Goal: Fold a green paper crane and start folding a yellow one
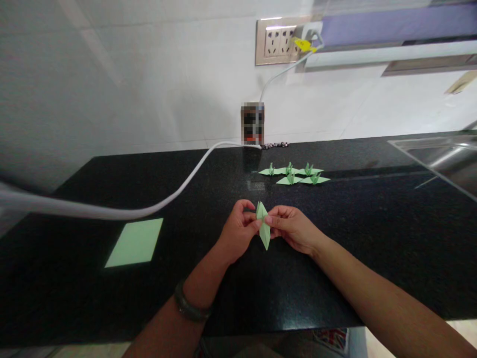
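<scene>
A half-folded piece of light green paper, narrow and pointed at both ends, is held upright above the black countertop. My left hand pinches its left side with thumb and fingers closed. My right hand pinches its right side in the same way. A dark band sits on my left wrist. Several finished green paper cranes lie in a group farther back on the counter.
A flat stack of green square paper lies at the left. A white cable runs across the counter to a small device against the wall, below a wall socket. A steel sink is at the right.
</scene>
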Demonstrator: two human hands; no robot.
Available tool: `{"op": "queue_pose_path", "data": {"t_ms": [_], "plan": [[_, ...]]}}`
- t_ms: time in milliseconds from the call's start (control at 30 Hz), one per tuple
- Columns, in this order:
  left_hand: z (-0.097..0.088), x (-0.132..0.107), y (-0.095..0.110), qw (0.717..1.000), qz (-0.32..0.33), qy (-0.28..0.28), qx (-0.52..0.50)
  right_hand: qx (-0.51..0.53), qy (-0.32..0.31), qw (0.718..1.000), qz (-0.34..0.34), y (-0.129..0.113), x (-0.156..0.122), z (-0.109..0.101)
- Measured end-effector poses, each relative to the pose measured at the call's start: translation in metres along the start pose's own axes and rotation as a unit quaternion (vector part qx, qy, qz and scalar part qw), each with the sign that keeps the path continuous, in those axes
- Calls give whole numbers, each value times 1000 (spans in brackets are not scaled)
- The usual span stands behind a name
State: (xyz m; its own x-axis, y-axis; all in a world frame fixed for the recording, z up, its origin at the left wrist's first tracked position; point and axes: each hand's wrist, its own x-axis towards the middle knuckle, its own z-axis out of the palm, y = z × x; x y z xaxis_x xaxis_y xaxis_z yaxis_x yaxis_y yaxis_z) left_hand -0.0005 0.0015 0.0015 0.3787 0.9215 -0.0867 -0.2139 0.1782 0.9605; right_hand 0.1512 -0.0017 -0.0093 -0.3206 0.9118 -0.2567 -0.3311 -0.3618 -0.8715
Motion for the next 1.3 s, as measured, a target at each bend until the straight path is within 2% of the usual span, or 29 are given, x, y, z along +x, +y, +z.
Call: {"op": "queue_pose_path", "data": {"t_ms": [167,367,533,600,800,1000,1300], "plan": [[2,1,-2,1000,-14,15,3,-28,13,999,-28,0,0,-2],[2,0,-3,997,-19,70,38,-56,18,997,-54,3,2,0],[0,1,-6,995,-3,81,66,-109,39,980,-163,10,5,2],[-1,1,-8,993,4,86,86,-150,44,970,-184,12,7,2],[-1,3,-11,989,13,82,119,-243,54,946,-207,12,8,0],[0,2,-14,991,22,51,125,-257,60,942,-209,11,8,0],[-5,2,-14,960,75,37,268,-314,35,923,-220,7,5,-6]]}}
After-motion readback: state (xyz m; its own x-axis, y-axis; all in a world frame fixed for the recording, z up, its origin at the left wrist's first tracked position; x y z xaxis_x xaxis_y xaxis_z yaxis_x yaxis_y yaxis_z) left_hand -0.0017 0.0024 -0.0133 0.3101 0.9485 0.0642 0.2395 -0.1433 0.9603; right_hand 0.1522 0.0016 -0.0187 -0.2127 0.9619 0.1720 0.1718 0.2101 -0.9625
